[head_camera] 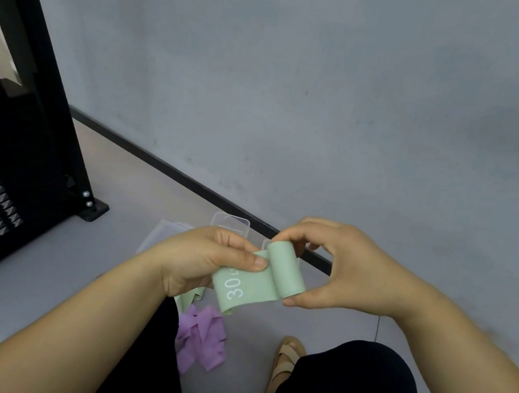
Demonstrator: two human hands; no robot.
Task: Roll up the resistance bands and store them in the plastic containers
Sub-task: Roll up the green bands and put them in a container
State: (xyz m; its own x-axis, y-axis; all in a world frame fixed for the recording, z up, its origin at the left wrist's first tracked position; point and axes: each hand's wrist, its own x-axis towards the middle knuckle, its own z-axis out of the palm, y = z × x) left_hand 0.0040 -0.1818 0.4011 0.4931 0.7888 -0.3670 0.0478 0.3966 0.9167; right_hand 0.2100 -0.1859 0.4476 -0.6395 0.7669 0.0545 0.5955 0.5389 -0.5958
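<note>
Pinching the rolled end of a pale green elastic resistance band in the right hand, gripping its tail in the left hand, clear plastic containers just beyond; risks uncoiling through any slackened pinch

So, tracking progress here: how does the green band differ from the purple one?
The green band is partly rolled, held by left hand and right hand; the purple band lies crumpled on the floor. The green band shows a printed 30, the purple band none visible. Both are unstored.
</note>
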